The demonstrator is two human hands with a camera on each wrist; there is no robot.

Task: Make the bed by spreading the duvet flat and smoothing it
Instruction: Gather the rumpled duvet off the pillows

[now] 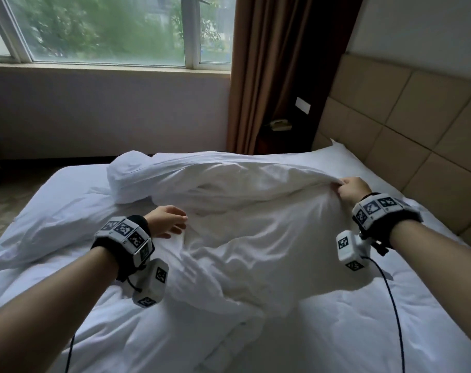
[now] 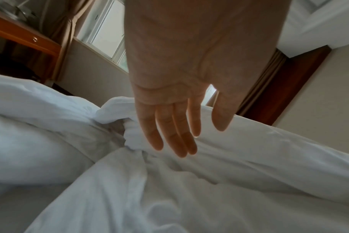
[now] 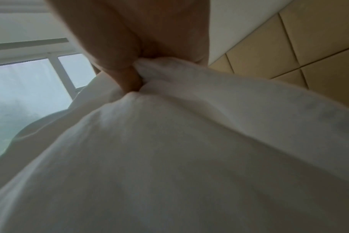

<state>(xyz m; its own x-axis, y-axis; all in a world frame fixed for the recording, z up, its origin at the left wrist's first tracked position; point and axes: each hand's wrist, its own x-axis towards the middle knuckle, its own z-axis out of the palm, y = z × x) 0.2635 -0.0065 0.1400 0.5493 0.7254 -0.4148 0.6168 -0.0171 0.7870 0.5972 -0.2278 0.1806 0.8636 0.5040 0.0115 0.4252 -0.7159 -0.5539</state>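
Observation:
A white duvet [image 1: 256, 232] lies bunched and wrinkled across the middle of the bed [image 1: 390, 319], with a rolled fold toward the window side. My right hand [image 1: 348, 188] pinches a raised edge of the duvet [image 3: 189, 141] near the headboard and holds it up off the mattress. In the right wrist view the thumb and fingers [image 3: 130, 78] clamp the fabric. My left hand [image 1: 169, 222] hovers just above the duvet's crumpled left part, fingers [image 2: 169, 134] straight and holding nothing. The duvet [image 2: 209, 189] fills the space below it.
A padded tan headboard [image 1: 417, 125] runs along the right. A white pillow [image 1: 54, 219] lies at the bed's left side. Brown curtain [image 1: 277, 63], window [image 1: 108, 28] and a bedside telephone [image 1: 280, 124] stand beyond the bed. A wooden desk [image 2: 24, 37] stands by the window.

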